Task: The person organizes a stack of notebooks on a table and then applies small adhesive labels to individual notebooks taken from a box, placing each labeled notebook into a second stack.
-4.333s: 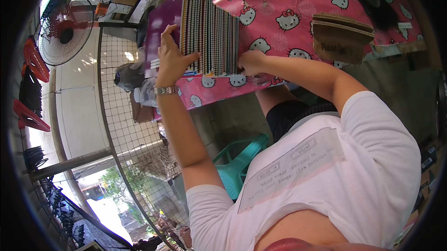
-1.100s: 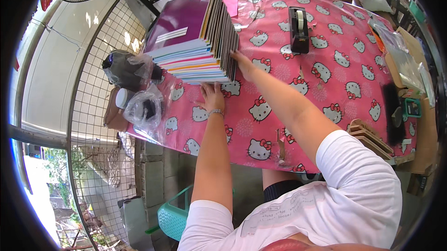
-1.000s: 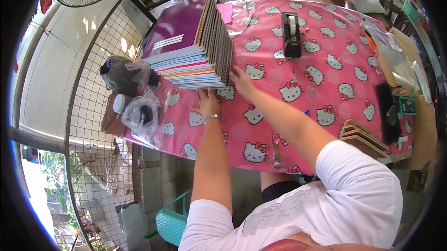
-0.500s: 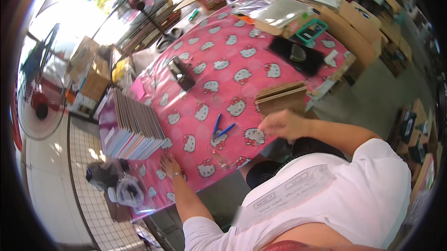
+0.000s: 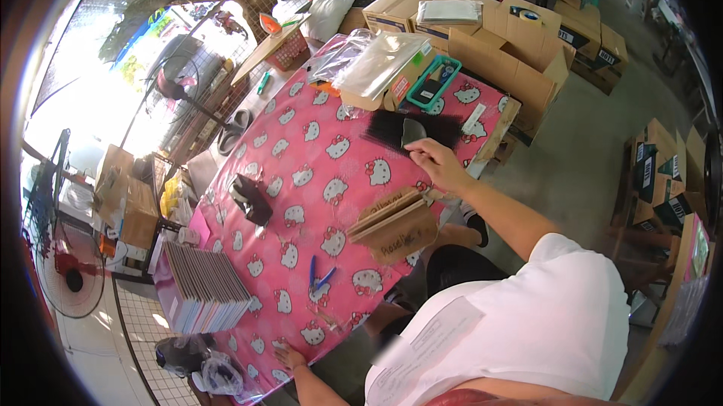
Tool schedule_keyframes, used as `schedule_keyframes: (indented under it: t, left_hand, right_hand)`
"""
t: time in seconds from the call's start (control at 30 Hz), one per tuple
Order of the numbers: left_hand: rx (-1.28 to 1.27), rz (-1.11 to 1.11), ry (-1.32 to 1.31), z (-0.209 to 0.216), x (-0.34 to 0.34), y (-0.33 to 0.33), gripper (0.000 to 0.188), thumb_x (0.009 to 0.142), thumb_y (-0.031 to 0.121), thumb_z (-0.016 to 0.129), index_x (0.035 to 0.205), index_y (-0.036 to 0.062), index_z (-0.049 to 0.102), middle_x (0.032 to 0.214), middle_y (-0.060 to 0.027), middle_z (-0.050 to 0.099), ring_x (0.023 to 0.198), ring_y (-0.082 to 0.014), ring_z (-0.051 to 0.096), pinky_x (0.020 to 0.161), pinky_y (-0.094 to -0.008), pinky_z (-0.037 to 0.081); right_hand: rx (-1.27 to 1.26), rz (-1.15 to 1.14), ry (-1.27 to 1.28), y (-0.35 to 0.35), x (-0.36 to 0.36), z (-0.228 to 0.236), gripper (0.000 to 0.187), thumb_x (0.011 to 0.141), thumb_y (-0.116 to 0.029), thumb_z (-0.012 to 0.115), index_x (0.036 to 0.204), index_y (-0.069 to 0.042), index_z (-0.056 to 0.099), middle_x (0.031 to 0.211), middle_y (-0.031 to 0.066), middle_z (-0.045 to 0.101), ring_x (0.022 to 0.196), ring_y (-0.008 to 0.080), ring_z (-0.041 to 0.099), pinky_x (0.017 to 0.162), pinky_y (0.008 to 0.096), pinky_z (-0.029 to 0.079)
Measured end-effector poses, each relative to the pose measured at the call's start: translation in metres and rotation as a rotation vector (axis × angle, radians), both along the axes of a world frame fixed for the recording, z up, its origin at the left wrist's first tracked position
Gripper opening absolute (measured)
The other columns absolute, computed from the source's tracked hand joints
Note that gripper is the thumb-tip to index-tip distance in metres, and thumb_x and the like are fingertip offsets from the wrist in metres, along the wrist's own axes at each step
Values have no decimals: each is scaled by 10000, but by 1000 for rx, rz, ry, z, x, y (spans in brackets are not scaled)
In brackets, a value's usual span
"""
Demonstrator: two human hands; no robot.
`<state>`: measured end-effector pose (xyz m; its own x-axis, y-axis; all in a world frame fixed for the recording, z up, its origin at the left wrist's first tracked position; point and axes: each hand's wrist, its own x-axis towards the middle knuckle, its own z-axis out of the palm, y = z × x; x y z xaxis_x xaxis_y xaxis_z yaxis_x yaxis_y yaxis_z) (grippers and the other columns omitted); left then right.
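Observation:
My right hand reaches over the far right part of the table, its fingers curled at the grey grip of a black-bristled brush. My left hand lies open and flat on the pink patterned tablecloth, by the near left edge. To its left stands a long row of thin books or boards. Blue-handled pliers rest between my two arms. Nearer than the brush, several brown cardboard pieces with handwriting form a small stack.
A black tape dispenser sits mid-table. Clear plastic sleeves and a teal basket lie at the far end, beside open cardboard boxes. Fans stand at the left; more boxes are at the right.
My right hand has moved away from beside the cardboard pieces, forward to the brush. My left hand stays flat on the tablecloth. The whole view has shifted and turned.

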<state>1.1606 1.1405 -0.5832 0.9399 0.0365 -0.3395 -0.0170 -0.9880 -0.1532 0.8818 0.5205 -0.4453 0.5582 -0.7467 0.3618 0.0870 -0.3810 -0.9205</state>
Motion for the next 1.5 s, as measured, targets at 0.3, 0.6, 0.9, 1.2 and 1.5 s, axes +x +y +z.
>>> schedule_keyframes:
  t: [0.3, 0.6, 0.9, 1.2, 1.5]
  left_hand:
    - [-133, -262, -268, 13, -3, -87, 539, 987, 272, 430, 1498, 161, 301, 1547, -250, 248, 1457, -407, 172, 1186, -470, 172]
    - [-460, -883, 191, 29, -4, -382, 538, 979, 280, 447, 1486, 153, 319, 1530, -250, 271, 1444, -407, 194, 1177, -469, 188]
    - [-286, -1145, 598, 57, -20, -575, 538, 970, 288, 464, 1473, 144, 338, 1513, -249, 294, 1431, -408, 217, 1168, -468, 203]
    - [-208, -1353, 814, 35, -90, -719, 539, 961, 296, 481, 1460, 136, 357, 1497, -249, 317, 1418, -408, 239, 1159, -467, 218]
    - [-144, -1238, 891, 62, -96, -724, 540, 952, 304, 498, 1447, 128, 375, 1480, -248, 340, 1405, -408, 261, 1151, -466, 233]
  right_hand:
    - [-275, -485, -69, -177, -40, 57, 190, 908, -151, 624, 1055, -34, 654, 1063, 112, 671, 1005, 251, 638, 907, 341, 480]
    - [-142, -941, 644, -411, -249, -23, 282, 937, -275, 547, 1012, -40, 685, 982, 191, 700, 909, 341, 675, 817, 414, 529]
    - [-8, -490, 1376, -337, -185, -24, 872, 895, -655, 471, 1432, 26, 381, 1419, 239, 465, 1367, 395, 377, 1098, 609, 251]
    - [171, 49, 1360, -400, -190, 9, 767, 944, -664, 349, 1032, 7, 707, 995, 203, 694, 992, 369, 653, 980, 555, 411]
    - [1104, -601, 620, -604, -201, -141, 534, 966, -375, 508, 1373, -31, 485, 1373, 190, 532, 1097, 357, 629, 706, 522, 572]
